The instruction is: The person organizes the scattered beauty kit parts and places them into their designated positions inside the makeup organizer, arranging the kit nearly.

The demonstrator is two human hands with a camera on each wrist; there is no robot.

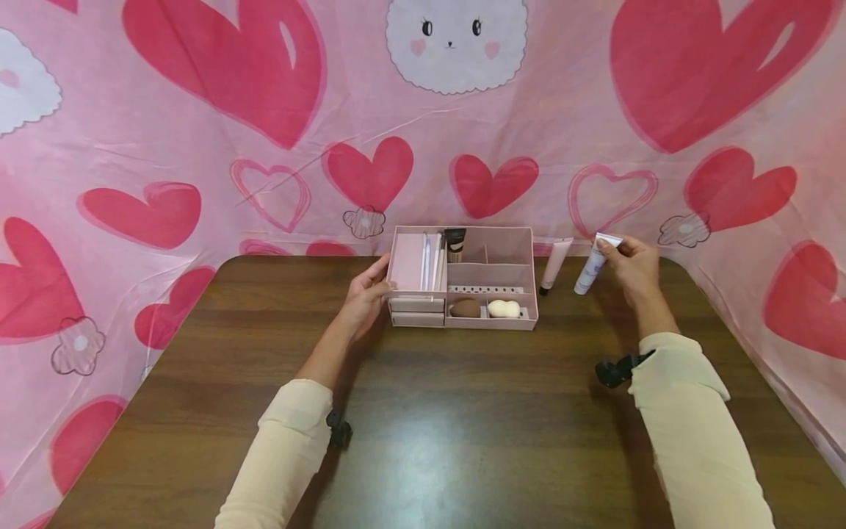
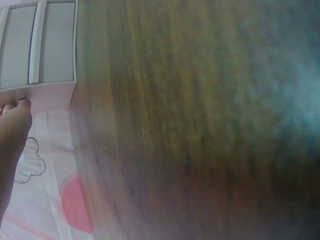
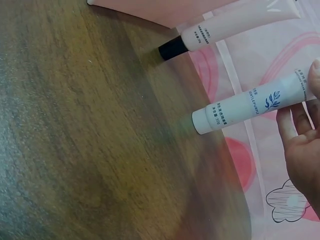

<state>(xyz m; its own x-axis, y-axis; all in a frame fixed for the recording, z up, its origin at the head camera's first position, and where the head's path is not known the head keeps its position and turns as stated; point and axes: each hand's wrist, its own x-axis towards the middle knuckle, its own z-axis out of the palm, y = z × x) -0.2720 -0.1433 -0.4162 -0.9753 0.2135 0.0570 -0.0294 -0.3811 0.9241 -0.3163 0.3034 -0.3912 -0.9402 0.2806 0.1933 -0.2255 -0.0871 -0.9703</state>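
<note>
A pink desk organizer (image 1: 490, 270) stands near the far table edge. My left hand (image 1: 365, 295) holds its left side, fingers along the outer wall and thumb at the rim; in the left wrist view the fingertips (image 2: 23, 103) meet that wall. My right hand (image 1: 636, 270) pinches the flat end of a white squeeze tube (image 1: 590, 272), printed with a blue leaf mark, cap end down and tilted. Between it and the organizer, a pink squeeze tube (image 1: 557, 264) stands on its black cap.
Inside the organizer are several slim white items (image 1: 432, 261), a dark-topped tube (image 1: 454, 242), a brown sponge (image 1: 465, 308) and a cream sponge (image 1: 504, 308). Two small drawers (image 1: 418, 318) sit at its front left. Behind the wooden table (image 1: 423, 426) hangs a pink heart-print cloth (image 1: 360, 110).
</note>
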